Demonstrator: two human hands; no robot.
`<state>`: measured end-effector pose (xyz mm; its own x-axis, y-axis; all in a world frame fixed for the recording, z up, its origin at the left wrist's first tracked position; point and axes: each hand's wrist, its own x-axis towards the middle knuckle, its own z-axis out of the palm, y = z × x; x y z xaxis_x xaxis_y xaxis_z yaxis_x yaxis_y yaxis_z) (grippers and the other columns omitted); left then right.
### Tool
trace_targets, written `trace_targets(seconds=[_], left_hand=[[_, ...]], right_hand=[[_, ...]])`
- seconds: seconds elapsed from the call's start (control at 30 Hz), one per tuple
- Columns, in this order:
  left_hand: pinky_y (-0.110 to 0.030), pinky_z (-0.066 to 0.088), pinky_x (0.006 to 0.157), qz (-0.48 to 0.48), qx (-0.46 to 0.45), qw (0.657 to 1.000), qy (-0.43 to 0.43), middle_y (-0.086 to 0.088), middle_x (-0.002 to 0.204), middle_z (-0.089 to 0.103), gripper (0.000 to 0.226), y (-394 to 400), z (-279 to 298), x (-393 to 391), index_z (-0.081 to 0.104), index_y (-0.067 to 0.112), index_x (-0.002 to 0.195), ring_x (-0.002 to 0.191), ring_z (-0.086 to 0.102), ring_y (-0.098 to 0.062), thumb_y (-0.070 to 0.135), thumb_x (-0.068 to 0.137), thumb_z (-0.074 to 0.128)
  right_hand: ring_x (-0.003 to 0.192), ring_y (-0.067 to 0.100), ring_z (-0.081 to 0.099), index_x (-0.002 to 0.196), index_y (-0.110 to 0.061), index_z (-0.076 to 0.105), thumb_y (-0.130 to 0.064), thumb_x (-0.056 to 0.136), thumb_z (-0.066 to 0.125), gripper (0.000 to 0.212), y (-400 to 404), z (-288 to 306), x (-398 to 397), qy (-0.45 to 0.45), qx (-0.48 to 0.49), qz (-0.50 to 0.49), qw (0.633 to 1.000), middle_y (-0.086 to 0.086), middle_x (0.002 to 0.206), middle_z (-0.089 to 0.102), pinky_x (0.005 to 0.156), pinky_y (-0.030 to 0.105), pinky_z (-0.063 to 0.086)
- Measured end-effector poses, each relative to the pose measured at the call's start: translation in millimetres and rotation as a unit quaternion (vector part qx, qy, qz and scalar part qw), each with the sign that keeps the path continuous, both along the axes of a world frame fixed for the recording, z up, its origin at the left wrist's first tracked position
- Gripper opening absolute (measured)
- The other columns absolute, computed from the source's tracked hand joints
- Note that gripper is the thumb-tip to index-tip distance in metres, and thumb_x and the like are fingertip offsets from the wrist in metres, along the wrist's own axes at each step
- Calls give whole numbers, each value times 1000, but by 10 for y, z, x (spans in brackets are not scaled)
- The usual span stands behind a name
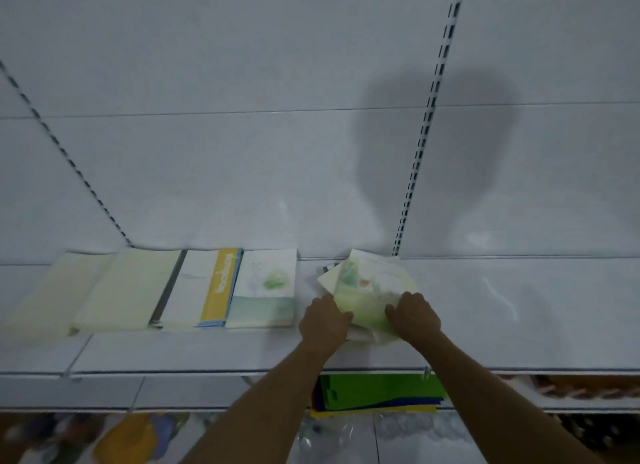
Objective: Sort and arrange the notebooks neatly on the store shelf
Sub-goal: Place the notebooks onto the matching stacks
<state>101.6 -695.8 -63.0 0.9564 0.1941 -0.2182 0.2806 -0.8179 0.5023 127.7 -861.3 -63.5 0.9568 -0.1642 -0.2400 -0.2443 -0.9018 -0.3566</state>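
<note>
Notebooks (367,290) lie in a crooked pile on the shelf (519,325), lower middle; left hand (323,320) and right hand (414,314) grip its sides.

I see a white metal back wall (242,82) rising behind the fingers, with two slotted upright rails: one (429,117) goes up just above the fingers, and the other (69,158) runs slanted far to their left. A soft round shadow (436,134) falls on this wall above the fingers, so the light is dim and comes from behind me. The white shelf board (519,307) lies under the fingers, and below its front edge I see coloured sheets (381,391), green on top, and a blurred pale tiled floor (415,439).
</note>
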Motion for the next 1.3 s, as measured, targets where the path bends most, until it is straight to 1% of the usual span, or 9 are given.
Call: trace_targets(seconds=[0.1,0.2,0.3,0.53,0.77,0.9,1.1,1.2,1.3], left_hand=[[-36,48,85,15,-1,1000,0,-9,116,56,46,1,-29,68,52,11,115,108,56,-26,44,84,63],[-31,47,78,12,-56,998,-4,-10,115,60,45,44,-53,111,52,7,113,104,59,-25,35,82,69],[-28,45,75,3,-98,995,-4,-12,114,61,41,169,-20,100,52,4,113,102,60,-26,27,84,68],[-30,43,74,69,-137,987,-57,-17,107,60,35,725,162,6,47,5,102,97,59,-29,22,83,70],[-25,37,67,134,-120,982,-64,-15,105,60,35,1494,197,-227,44,6,99,87,54,-22,22,83,71],[-28,40,68,153,-78,984,-46,-14,105,60,44,1776,115,-308,46,3,108,95,59,-28,30,83,70],[-38,46,84,119,46,992,-19,-8,114,54,49,1917,-1,-287,50,11,115,108,55,-27,48,85,61],[-37,46,85,104,88,990,-30,-7,118,51,52,1891,-40,-275,47,12,120,111,53,-24,49,86,59],[-36,48,82,100,120,987,-45,-5,118,51,55,1869,-64,-261,43,13,122,111,52,-23,50,85,60]], right_hand=[[113,33,54,118,0,47,-34,91,51,44,60,-57,45,4,53,-46,998,18,121,53,91,36,44],[115,33,54,124,5,45,-35,88,58,55,82,-67,100,5,109,-93,990,19,124,55,91,35,44],[111,33,57,122,5,50,-32,89,56,50,154,-19,161,0,144,-111,983,19,121,59,86,32,45],[107,37,56,119,6,40,-17,93,50,36,832,217,254,-58,218,-70,972,23,117,56,80,32,40],[107,37,58,117,5,43,-22,95,53,35,1628,182,227,-59,263,19,963,22,114,59,84,37,44],[106,34,58,116,-1,47,-20,89,58,35,1980,115,171,-23,280,7,960,17,112,60,85,36,46],[98,27,59,114,-4,50,-14,80,61,38,2088,-8,136,-8,205,34,978,14,111,59,78,31,48],[108,28,54,122,-2,49,-18,83,60,43,2082,-30,150,-11,142,71,987,16,120,51,87,31,47],[113,29,53,128,-2,47,-18,88,55,44,2031,-24,149,-10,128,92,987,15,123,53,90,29,45]])
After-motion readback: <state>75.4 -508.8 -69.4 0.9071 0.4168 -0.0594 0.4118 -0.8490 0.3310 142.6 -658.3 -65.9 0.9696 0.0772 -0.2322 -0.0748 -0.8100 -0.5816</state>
